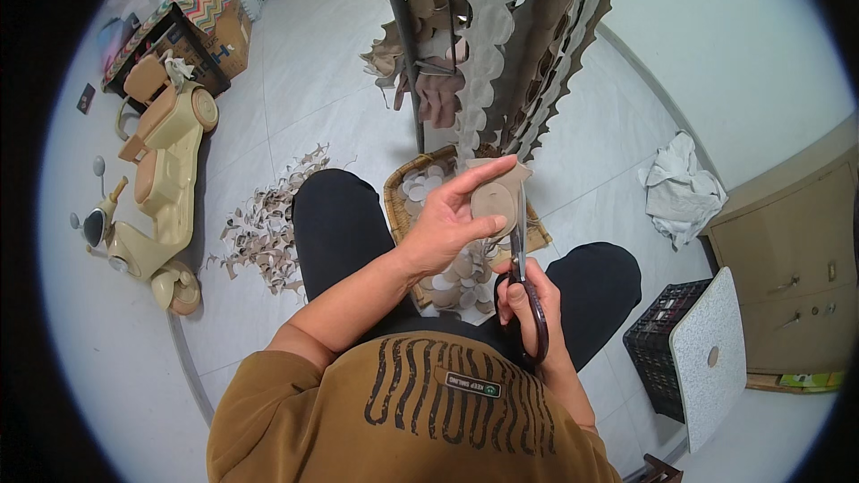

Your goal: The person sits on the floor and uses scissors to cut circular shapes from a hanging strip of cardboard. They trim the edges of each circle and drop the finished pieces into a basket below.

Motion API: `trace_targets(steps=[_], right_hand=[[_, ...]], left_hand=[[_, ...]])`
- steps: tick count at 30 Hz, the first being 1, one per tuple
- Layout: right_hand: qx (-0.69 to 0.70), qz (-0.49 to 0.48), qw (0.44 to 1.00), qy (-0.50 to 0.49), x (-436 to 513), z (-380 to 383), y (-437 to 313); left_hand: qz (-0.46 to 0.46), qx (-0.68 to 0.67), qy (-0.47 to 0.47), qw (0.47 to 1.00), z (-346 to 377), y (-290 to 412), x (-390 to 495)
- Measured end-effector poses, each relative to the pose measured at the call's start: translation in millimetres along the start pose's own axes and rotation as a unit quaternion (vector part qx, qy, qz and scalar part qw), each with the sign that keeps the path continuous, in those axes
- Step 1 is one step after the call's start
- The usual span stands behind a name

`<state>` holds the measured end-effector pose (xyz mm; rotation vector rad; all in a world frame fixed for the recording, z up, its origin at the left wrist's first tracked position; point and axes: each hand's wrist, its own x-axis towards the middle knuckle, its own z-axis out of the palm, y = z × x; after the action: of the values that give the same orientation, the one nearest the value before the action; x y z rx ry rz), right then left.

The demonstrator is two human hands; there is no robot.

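My left hand (451, 218) pinches a beige fabric piece (495, 204) between thumb and fingers. A rounded outline shows on the piece, and its upper right corner comes to a point. My right hand (537, 302) grips scissors (530, 288) with dark handles, their blades pointing up along the right edge of the fabric. Below my hands, between my knees, a woven bamboo basket (392, 198) holds many round white and beige cut pieces (460, 275). Part of the basket is hidden by my left forearm and hand.
Scalloped fabric strips (483, 47) hang from a dark metal rack (402, 40) ahead. Scraps (268, 228) lie heaped on the floor left of my knee. A toy scooter (161, 181) stands farther left. On the right are a white cloth (681, 188), a black crate (664, 342) and a cabinet (792, 261).
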<state>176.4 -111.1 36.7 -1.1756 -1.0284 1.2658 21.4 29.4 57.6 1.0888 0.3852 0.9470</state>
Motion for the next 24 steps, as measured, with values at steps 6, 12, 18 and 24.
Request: trace_targets(steps=[6, 12, 18, 24], right_hand=[[0.008, 0.012, 1.0, -0.007, -1.1, 1.1, -5.8], [0.02, 0.047, 0.999, -0.01, -5.9, 3.3, -10.2], [0.034, 0.071, 0.997, -0.004, -8.6, 4.9, -14.2], [0.022, 0.077, 0.997, -0.001, -12.1, 6.1, -14.7]], left_hand=[[-0.002, -0.009, -0.012, 1.0, -4.4, -1.1, 1.1], [-0.013, 0.002, -0.022, 1.0, -3.7, 7.7, 1.4], [-0.007, 0.006, -0.036, 0.999, -7.5, 12.1, 3.9], [-0.01, -0.004, -0.037, 0.999, -14.9, 11.8, 5.2]])
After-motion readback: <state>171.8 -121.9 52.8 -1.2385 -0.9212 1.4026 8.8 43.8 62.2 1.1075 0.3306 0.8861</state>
